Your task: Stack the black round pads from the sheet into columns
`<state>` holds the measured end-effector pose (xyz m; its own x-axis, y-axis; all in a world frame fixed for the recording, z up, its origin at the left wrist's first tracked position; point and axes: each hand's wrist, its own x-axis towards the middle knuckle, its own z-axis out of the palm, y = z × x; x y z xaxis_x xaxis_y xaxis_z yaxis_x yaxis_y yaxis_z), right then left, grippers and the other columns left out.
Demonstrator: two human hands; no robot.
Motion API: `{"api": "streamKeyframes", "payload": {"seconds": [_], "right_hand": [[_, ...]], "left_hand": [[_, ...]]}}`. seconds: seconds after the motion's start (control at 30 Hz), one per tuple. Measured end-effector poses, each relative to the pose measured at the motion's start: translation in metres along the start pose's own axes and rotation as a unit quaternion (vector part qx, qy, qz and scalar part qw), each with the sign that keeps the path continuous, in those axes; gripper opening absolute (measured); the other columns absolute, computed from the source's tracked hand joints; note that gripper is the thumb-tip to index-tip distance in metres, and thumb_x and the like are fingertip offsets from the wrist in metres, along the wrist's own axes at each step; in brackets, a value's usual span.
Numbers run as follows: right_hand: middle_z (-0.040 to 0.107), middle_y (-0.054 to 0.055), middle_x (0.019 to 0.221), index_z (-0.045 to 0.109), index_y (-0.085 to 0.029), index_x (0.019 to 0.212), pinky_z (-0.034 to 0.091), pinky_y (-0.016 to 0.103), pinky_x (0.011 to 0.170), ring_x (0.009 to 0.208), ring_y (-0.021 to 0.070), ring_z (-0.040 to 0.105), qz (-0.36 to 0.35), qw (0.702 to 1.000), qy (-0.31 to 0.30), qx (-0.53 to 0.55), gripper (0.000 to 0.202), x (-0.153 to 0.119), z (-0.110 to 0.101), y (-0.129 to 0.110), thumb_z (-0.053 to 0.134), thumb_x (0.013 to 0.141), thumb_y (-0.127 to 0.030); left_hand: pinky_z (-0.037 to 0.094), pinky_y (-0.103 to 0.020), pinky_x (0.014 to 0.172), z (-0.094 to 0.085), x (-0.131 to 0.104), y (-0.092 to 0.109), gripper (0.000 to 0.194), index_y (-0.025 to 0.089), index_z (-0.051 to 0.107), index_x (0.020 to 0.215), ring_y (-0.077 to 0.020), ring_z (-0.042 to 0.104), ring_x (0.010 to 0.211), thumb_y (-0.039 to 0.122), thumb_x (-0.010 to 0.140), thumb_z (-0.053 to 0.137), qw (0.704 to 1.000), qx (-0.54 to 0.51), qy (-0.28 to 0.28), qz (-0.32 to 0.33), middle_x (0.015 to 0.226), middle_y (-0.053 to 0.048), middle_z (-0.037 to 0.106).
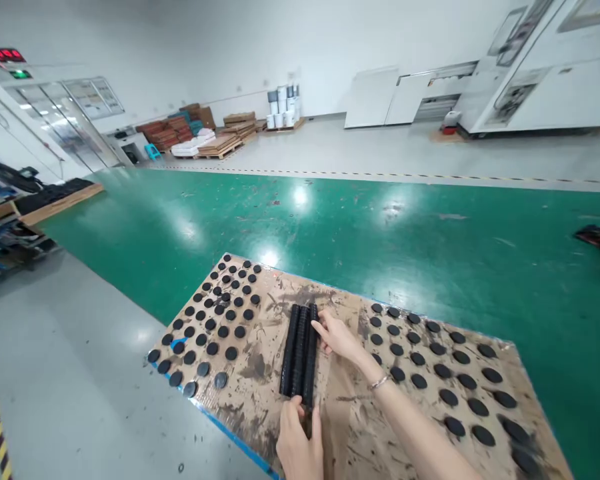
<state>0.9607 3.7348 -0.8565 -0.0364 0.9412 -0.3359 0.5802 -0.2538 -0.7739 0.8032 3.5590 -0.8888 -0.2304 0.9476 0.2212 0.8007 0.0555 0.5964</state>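
Three long rows of black discs (298,347), pressed together like ribbed rolls, lie side by side on a smudged cardboard sheet (265,313). My right hand (337,337) is closed on the far end of the right-hand row, its thumb and fingers along the side. At the near end, my left hand (300,440) grips the same row between thumb and fingers; its fingertips partly cover the end. Loose black discs (223,331) are spread flat over the left part of the cardboard. More single discs (437,348) lie in lines on the right part.
Green floor (330,220) stretches beyond the work surface. Pallets with stacked boards (225,141) and white drums (280,110) stand by the far wall. A large white machine (555,87) is at the back right. A cluttered bench (35,200) stands at the left.
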Motion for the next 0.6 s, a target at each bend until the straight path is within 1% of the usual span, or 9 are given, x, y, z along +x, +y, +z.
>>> {"api": "streamKeyframes", "payload": {"seconds": [0.07,0.1,0.13,0.2,0.3,0.37,0.47,0.6], "right_hand": [[0.066,0.000,0.070,0.056,-0.016,0.115,0.051,0.024,0.055,0.054,0.0143,0.065,0.001,1.000,0.007,-0.017,0.025,0.011,-0.010,0.002,0.042,0.104,-0.033],[0.066,0.000,0.072,0.058,-0.015,0.114,0.052,0.025,0.057,0.055,0.0135,0.064,0.002,1.000,0.011,-0.026,0.025,0.017,-0.015,0.002,0.042,0.105,-0.032],[0.067,0.000,0.074,0.059,-0.015,0.113,0.053,0.026,0.059,0.057,0.0127,0.064,0.004,0.999,0.014,-0.035,0.024,0.024,-0.020,0.001,0.044,0.105,-0.032],[0.067,-0.001,0.078,0.062,-0.014,0.109,0.054,0.027,0.064,0.061,0.0118,0.063,0.008,0.998,0.012,-0.054,0.025,0.037,-0.028,-0.001,0.050,0.103,-0.035],[0.068,-0.001,0.078,0.066,-0.015,0.097,0.055,0.029,0.067,0.064,0.0117,0.063,0.029,0.996,-0.004,-0.087,0.030,0.052,-0.031,-0.006,0.060,0.099,-0.044],[0.066,-0.002,0.073,0.067,-0.014,0.089,0.055,0.028,0.065,0.063,0.0114,0.062,0.049,0.993,-0.027,-0.105,0.034,0.059,-0.029,-0.008,0.061,0.097,-0.046],[0.062,-0.004,0.066,0.064,-0.014,0.079,0.054,0.025,0.061,0.059,0.0100,0.060,0.072,0.988,-0.069,-0.122,0.035,0.064,-0.026,-0.010,0.062,0.097,-0.043],[0.060,-0.005,0.064,0.061,-0.014,0.072,0.053,0.024,0.060,0.058,0.0094,0.059,0.081,0.982,-0.104,-0.132,0.034,0.062,-0.028,-0.012,0.066,0.096,-0.038]], "left_hand": [[0.055,-0.034,0.072,-0.005,0.010,0.004,0.024,0.016,0.062,0.108,-0.0244,0.070,0.085,0.033,0.100,0.047,0.998,0.009,0.031,0.050,0.088,-0.009,0.069],[0.056,-0.038,0.079,-0.005,0.020,0.008,0.022,0.017,0.062,0.111,-0.0260,0.069,0.093,0.028,0.099,0.048,0.996,0.012,0.036,0.079,0.095,-0.011,0.070],[0.055,-0.041,0.086,-0.005,0.031,0.014,0.022,0.017,0.062,0.114,-0.0274,0.068,0.101,0.023,0.098,0.048,0.994,0.016,0.032,0.107,0.102,-0.012,0.070],[0.053,-0.048,0.097,0.002,0.060,0.027,0.028,0.016,0.060,0.120,-0.0301,0.061,0.117,0.016,0.096,0.046,0.989,0.025,0.008,0.145,0.117,-0.015,0.068],[0.049,-0.056,0.105,0.020,0.100,0.043,0.036,0.011,0.055,0.129,-0.0344,0.052,0.131,0.015,0.094,0.045,0.987,0.038,-0.027,0.156,0.133,-0.020,0.060],[0.047,-0.058,0.107,0.032,0.116,0.048,0.038,0.008,0.053,0.130,-0.0352,0.050,0.133,0.016,0.094,0.044,0.987,0.039,-0.047,0.147,0.135,-0.023,0.058],[0.047,-0.059,0.107,0.043,0.120,0.047,0.040,0.006,0.050,0.132,-0.0363,0.051,0.132,0.020,0.095,0.044,0.989,0.040,-0.068,0.122,0.137,-0.025,0.056],[0.047,-0.059,0.107,0.049,0.110,0.043,0.043,0.009,0.049,0.135,-0.0384,0.048,0.134,0.024,0.095,0.047,0.990,0.052,-0.072,0.113,0.139,-0.025,0.054]]}}
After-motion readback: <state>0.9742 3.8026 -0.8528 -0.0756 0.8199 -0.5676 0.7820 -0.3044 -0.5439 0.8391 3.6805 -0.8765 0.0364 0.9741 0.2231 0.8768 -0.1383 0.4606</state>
